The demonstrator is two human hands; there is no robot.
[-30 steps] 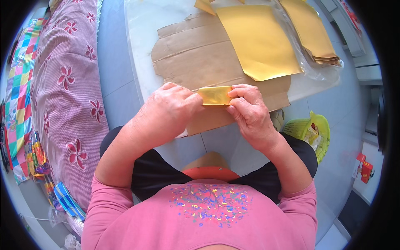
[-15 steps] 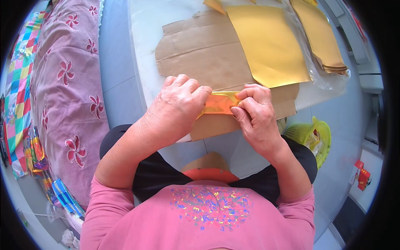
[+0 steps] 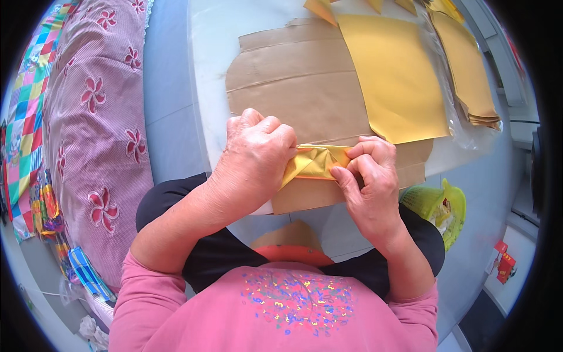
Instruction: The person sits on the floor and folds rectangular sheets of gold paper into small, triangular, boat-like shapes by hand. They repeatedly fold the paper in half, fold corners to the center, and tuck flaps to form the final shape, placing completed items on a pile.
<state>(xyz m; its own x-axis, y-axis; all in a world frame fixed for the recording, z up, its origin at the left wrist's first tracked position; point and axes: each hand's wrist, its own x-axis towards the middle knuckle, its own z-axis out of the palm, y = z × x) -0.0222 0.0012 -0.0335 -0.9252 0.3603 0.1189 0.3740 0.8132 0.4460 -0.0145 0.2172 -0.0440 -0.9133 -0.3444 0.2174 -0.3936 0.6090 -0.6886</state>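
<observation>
Between my two hands is a folded piece of shiny gold paper [image 3: 317, 162], held just above the near edge of the cardboard. My left hand [image 3: 258, 158] is closed on its left end, with the fingertips mostly hidden behind the knuckles. At the other end, my right hand [image 3: 370, 176] pinches the paper between thumb and bent fingers. Creases and a raised fold show in the middle of the strip. Under it lies a flat brown cardboard sheet [image 3: 293, 76] on a pale table. A large sheet of gold paper [image 3: 394, 76] rests on the cardboard's right part.
A stack of gold paper [image 3: 466, 67] in clear plastic lies at the table's right. Folded gold pieces [image 3: 321, 10] are at the far edge. A yellow-green basket [image 3: 446, 211] with scraps stands on the floor at right. A pink flowered cover [image 3: 97, 146] drapes something at left.
The paper's visible face has gone from orange to gold as it turned, and a raised fold now shows. Both hands still grip its ends. The whole view has shifted slightly.
</observation>
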